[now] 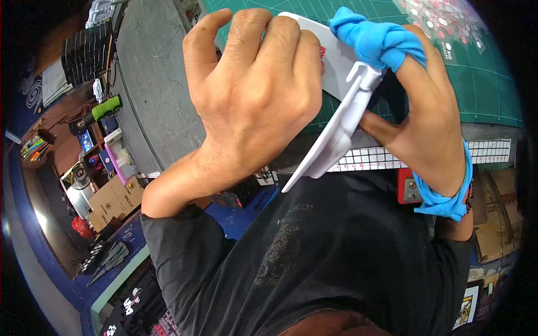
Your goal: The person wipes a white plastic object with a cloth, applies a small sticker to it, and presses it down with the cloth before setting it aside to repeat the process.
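Note:
My right hand point(428, 106) grips a white moulded plastic piece point(344, 126) by its upper end, thumb on the near side. The piece tilts, with a small hook at the top and a broad flat face. Light blue cloth point(375, 42) is knotted around the fingers of this hand, and a blue band point(448, 199) circles its wrist. To the left, my left hand point(255, 78) shows its back, fingers curled and tips hidden; whatever they may hold cannot be seen. Behind both hands is a flat white piece point(336, 64) with red print.
A green cutting mat point(487, 89) covers the work surface, with clear printed packets point(443, 22) at its far right. A white gridded ruler point(375, 159) lies along the near edge, beside a red block point(408, 186). Shelves with a cardboard box point(115, 201) stand at the left.

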The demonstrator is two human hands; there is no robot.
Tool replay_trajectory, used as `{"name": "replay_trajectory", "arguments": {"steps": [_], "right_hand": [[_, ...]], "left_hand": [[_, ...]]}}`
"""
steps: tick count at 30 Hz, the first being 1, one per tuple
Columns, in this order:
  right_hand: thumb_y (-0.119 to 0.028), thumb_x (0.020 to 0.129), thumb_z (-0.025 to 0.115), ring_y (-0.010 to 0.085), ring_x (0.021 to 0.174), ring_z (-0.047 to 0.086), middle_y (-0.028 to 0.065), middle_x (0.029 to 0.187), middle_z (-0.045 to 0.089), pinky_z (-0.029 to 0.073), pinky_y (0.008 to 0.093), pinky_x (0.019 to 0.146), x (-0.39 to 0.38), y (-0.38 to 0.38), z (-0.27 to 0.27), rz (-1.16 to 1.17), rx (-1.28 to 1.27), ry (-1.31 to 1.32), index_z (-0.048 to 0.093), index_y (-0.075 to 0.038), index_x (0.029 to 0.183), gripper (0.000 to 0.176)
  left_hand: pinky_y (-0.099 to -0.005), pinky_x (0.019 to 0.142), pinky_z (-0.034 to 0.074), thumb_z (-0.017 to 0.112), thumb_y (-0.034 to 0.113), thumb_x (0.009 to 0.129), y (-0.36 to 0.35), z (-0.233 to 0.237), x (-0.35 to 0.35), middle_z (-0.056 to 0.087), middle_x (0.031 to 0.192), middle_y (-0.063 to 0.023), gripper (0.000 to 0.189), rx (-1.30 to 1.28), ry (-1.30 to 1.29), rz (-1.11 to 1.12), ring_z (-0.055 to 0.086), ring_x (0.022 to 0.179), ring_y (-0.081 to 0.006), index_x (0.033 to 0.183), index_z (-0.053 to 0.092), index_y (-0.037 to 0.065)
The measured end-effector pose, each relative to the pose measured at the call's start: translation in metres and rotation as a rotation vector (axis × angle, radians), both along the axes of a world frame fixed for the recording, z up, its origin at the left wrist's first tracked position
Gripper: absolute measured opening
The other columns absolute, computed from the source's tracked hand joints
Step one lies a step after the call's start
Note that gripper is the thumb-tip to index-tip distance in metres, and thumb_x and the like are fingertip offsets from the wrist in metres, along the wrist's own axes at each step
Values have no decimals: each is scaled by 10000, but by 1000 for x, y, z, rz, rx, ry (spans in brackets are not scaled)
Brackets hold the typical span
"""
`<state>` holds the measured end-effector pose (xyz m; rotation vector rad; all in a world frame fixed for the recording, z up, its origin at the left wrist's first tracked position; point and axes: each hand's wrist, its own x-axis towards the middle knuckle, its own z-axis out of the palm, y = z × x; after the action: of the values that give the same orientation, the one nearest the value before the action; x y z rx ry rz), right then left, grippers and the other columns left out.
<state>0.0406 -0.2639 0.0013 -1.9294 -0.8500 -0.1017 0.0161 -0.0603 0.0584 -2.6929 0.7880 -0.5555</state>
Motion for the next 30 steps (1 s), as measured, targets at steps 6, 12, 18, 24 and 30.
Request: {"name": "replay_trajectory", "arguments": {"steps": [6,12,18,24,30], "right_hand": [[60,574,850,368,1161,608,162,1219,648,493,429,1004,0,0,-2,-11,7,-14,634,13,1198,662],[45,595,856,368,1162,606,162,1231,657,493,423,1005,1,-2,0,13,-18,20,634,8,1210,655],[1,625,880,364,1151,617,171,1273,663,491,419,1013,2,0,0,29,-1,39,632,16,1224,649],[-17,645,891,354,1161,626,174,1289,662,495,418,1014,3,1,-2,44,19,36,621,29,1222,639],[-22,645,896,361,1177,626,182,1291,660,494,424,1022,4,1,-2,68,27,20,604,38,1226,652]], "left_hand": [[-444,939,469,753,209,653,20,-24,10,644,844,-4,194,-78,-142,-148,643,889,-178,793,680,98],[-446,964,472,770,203,666,27,-29,12,651,841,-4,194,-160,-135,-181,666,909,-177,808,681,105],[-410,991,484,827,137,716,32,-34,12,724,845,-8,144,-221,-112,-161,706,901,-202,809,718,127],[-446,1021,443,796,236,721,37,-43,11,677,802,32,139,-291,-202,-196,684,867,-145,794,716,148],[-397,1044,446,830,157,739,36,-39,8,734,842,22,122,-263,-161,-162,715,905,-170,815,735,166]]}}
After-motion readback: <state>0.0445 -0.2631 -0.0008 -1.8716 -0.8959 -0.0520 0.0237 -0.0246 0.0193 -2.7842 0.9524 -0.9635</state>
